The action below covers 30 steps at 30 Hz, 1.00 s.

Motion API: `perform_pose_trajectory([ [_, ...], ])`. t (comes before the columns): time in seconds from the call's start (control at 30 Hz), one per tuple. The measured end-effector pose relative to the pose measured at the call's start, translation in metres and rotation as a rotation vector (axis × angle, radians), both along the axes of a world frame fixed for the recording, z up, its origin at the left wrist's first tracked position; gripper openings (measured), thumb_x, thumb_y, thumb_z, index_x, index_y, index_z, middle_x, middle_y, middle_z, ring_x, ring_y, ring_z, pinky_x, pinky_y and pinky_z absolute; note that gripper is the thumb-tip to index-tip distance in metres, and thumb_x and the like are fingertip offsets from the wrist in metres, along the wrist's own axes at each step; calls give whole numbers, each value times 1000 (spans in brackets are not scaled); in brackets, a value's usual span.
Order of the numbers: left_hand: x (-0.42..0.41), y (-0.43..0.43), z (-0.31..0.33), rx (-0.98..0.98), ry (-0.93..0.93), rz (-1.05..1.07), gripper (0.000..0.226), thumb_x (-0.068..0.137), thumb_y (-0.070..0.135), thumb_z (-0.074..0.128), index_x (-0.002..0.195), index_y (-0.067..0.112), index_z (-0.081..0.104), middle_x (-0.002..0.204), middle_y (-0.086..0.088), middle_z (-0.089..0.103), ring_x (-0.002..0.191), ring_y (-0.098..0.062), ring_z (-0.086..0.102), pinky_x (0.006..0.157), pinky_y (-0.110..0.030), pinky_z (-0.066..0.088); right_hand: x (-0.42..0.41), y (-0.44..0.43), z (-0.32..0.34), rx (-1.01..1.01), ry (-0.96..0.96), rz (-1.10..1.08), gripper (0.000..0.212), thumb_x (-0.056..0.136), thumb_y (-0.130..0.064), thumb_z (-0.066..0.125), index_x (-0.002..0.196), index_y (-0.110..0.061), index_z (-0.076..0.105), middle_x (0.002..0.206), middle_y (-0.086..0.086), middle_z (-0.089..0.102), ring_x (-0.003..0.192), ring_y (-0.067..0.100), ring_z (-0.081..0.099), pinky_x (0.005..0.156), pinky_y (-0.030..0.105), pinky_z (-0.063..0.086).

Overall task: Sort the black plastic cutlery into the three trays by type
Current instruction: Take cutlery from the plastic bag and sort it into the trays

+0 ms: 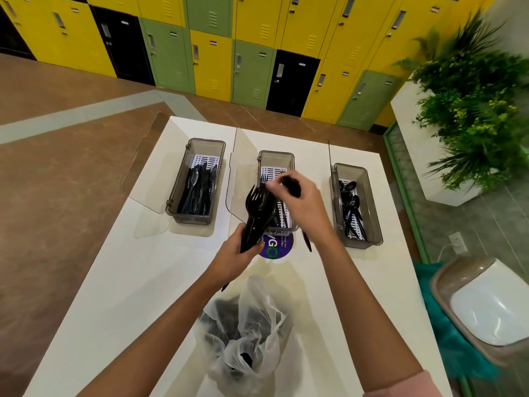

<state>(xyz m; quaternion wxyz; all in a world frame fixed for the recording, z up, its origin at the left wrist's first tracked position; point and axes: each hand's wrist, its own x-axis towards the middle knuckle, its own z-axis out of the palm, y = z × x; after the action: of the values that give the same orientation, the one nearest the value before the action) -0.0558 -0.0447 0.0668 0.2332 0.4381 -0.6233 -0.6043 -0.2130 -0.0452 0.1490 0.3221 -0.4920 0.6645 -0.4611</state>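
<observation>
Three smoky grey trays with raised clear lids stand in a row on the white table. The left tray (174,196) holds knives, the middle tray (276,157) holds forks, the right tray (372,202) holds spoons. My left hand (237,253) grips a bundle of black forks (256,210) by the handles, tines up, in front of the middle tray. Above that tray, my right hand (297,202) holds a black piece of cutlery (292,184), blurred. A thin plastic bag (246,328) with more black cutlery lies near me.
A purple round sticker (279,247) lies on the table (114,296) in front of the middle tray. Lockers (229,53) line the far wall. A planter with green plants (472,110) and a bin with a white lid (492,310) stand at the right.
</observation>
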Motion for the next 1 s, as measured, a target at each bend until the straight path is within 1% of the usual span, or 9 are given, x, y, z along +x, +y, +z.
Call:
perform_pose_trajectory([
  [0.07, -2, -2, 0, -49, -34, 0, 33, 94, 19, 56, 126, 18, 47, 96, 8, 60, 79, -2, 57, 59, -10, 43, 5, 2, -8, 33, 94, 34, 26, 78, -37, 76, 98, -23, 68, 86, -10, 61, 72, -4, 55, 69, 10, 42],
  [0.2, -3, -6, -4, -80, -72, -18, 34, 94, 19, 57, 126, 17, 46, 110, 1, 63, 98, -15, 60, 72, -15, 47, 6, -1, -13, 112, 160, 20, 30, 74, -36, 79, 99, -23, 69, 100, 5, 57, 89, 9, 57, 80, 19, 46],
  [0.37, 0, -9, -7, -76, -63, -21, 29, 93, 18, 59, 120, 17, 49, 97, 5, 62, 86, -8, 59, 63, -4, 43, 1, -13, -8, 85, -53, -25, 24, 78, -31, 77, 97, -19, 68, 98, 3, 57, 92, 13, 60, 82, 21, 47],
  [0.5, 2, -12, -4, -20, -6, -18, 36, 93, 17, 59, 127, 21, 48, 91, 15, 60, 78, 6, 56, 62, -6, 43, -8, -27, -1, -57, -266, -70, 5, 93, -23, 62, 89, -21, 60, 71, -13, 61, 53, -5, 54, 48, 8, 39],
  [0.57, 4, -14, -5, 9, 8, -2, 32, 93, 16, 58, 123, 17, 49, 77, 17, 54, 62, 8, 52, 58, -10, 41, -18, -40, 1, -102, -267, -126, 10, 96, -25, 57, 86, -25, 56, 80, -3, 67, 47, -5, 51, 43, 8, 38],
  [0.67, 6, -18, -10, 33, 9, 22, 28, 93, 20, 59, 119, 17, 50, 74, 18, 52, 60, 5, 49, 59, -14, 38, -40, -64, -3, -147, -266, -186, 10, 97, -23, 54, 89, -28, 55, 104, 20, 68, 47, -4, 51, 43, 9, 37],
  [0.77, 9, -22, -15, 61, 12, 53, 21, 93, 22, 60, 110, 18, 50, 71, 16, 49, 60, 0, 46, 58, -18, 36, -61, -88, -14, -130, -250, -313, 13, 97, -23, 54, 89, -33, 57, 97, 12, 67, 53, -3, 46, 50, 10, 35],
  [0.87, 11, -25, -20, 86, 19, 68, 18, 92, 22, 60, 107, 19, 51, 71, 14, 50, 55, -1, 44, 56, -19, 36, -71, -104, -39, -16, -217, -366, 9, 99, -20, 51, 97, -26, 56, 87, -2, 60, 58, -2, 41, 55, 12, 32],
  [1.0, 12, -28, -26, 119, 23, 83, 23, 92, 23, 60, 112, 18, 51, 72, 15, 52, 56, 1, 47, 57, -18, 37, -67, -114, -88, 182, -206, -284, 20, 100, -21, 47, 118, -15, 56, 110, 4, 62, 80, 9, 56, 56, 18, 37],
])
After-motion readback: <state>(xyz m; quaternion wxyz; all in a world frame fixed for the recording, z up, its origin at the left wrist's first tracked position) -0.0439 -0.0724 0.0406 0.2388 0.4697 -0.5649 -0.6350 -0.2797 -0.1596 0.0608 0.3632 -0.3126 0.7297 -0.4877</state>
